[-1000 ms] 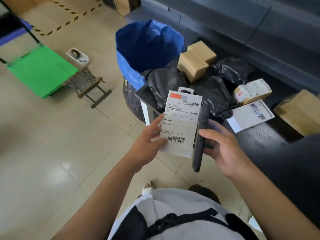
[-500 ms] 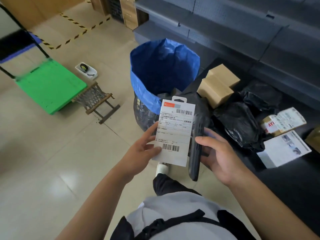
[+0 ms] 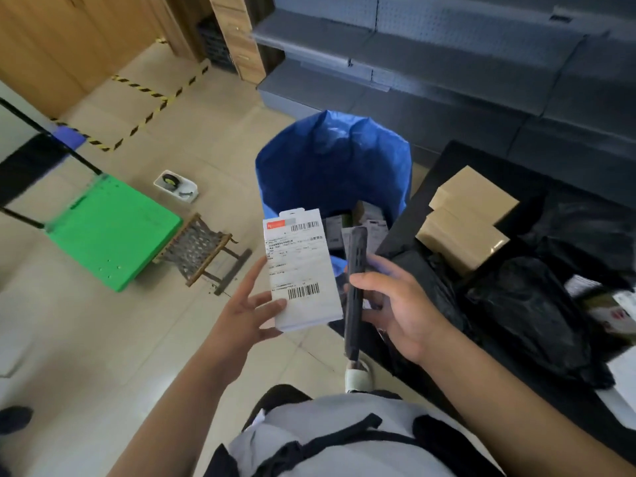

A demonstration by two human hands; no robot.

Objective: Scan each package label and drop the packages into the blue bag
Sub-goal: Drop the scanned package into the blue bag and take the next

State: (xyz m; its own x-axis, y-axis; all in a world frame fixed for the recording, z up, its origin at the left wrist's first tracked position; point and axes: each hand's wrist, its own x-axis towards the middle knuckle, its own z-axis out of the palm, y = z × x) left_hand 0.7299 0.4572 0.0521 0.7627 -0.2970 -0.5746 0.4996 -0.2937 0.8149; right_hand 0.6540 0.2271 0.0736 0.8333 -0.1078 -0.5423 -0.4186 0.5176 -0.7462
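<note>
The left hand (image 3: 246,313) holds a flat white package (image 3: 303,270) upright by its lower left edge, thumb across the front beside the lower barcode, the other fingers spread rather than clenched. The package, label facing up, hangs over the floor just in front of the blue bag (image 3: 332,166), its top overlapping the bag's near rim. Just right of it, the right hand (image 3: 395,309) grips a dark scanner (image 3: 356,287), seen edge-on — thumb on the near side, fingers wrapped behind. The bag stands open with labelled packages visible inside. On the black worktop (image 3: 478,160), near its left edge, sit two brown boxes (image 3: 468,222) and black bags (image 3: 523,315). A green cart (image 3: 110,239) and a stool (image 3: 199,249) stand on the floor.
</note>
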